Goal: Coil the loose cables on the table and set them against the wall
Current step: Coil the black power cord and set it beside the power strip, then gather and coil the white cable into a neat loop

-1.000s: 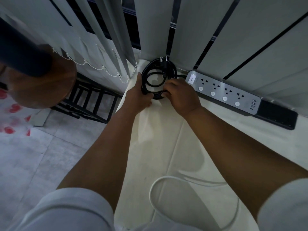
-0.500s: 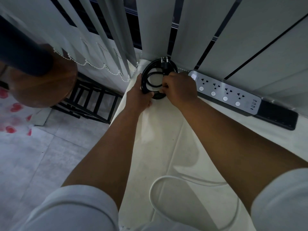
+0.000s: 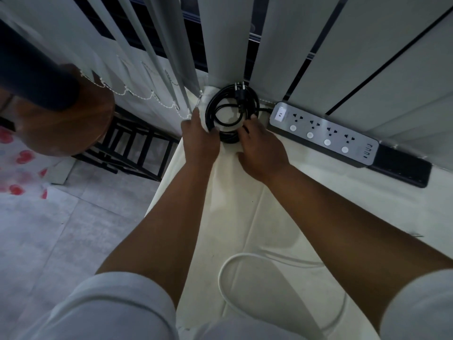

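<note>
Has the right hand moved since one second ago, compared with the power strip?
Yes. The right hand has drawn back from the black cable coil toward the person, sliding away from the power strip's switch end.

Power strip [image 3: 323, 133] lies below vertical blinds [image 3: 282, 45] — black rack [image 3: 137, 148] left.

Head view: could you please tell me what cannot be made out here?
- Black coiled cable, near edge: covered by left hand and right hand.
- White loose cable: ends run off the bottom edge.
- Grey power strip: label too small to read.
</note>
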Tool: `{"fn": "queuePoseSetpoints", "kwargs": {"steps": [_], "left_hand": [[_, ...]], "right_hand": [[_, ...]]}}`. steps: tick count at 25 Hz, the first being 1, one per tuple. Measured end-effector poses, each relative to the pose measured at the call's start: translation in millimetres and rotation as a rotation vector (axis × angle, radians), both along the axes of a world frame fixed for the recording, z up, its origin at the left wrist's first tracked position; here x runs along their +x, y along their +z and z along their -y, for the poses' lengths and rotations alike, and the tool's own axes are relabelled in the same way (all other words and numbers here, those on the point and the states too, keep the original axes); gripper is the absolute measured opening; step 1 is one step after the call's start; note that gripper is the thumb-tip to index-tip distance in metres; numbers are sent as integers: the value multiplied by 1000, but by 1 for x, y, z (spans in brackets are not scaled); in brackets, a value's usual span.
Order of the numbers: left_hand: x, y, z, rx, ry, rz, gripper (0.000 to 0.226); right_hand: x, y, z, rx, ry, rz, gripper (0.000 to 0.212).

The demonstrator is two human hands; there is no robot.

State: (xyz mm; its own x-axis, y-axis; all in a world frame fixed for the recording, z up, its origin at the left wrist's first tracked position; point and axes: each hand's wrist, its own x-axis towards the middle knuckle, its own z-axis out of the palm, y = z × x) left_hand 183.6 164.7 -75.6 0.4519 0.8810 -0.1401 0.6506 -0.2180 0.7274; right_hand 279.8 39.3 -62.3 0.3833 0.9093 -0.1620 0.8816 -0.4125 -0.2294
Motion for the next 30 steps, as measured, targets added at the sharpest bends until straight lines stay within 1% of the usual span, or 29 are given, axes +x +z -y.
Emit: {"fn": "queuePoseSetpoints", "kwargs": {"steps": [2,4,6,8,11,16,23,27,30], "left_hand": [[-3,2,13,185,-156,-59,64],[-8,-2,22,282,-323,-149,62],[-13,-5,27,260,-408,-213,63],[-18,-7,30,246,-435,-252,65],[-26,-4,36,264,-471,-285,67],[-38,11,67,269,-568,-318,67],[-54,24,150,278,-756,-313,67],[-67,23,212,264,-928,-318,67],[-78,22,256,298,-1069,-297,65]], "right_hand": [[-6,-2,3,-17,-26,2,62],[-12,-5,9,-31,-40,-4,71],[-16,-7,16,-56,-52,-16,75],[-18,-6,21,-71,-54,-33,78],[-22,1,31,-64,-57,-39,79],[-37,14,68,-46,-126,-55,80],[-57,30,174,-35,-291,-60,77],[-75,29,245,-65,-412,-67,76],[-89,27,297,-85,-492,-86,71]]}}
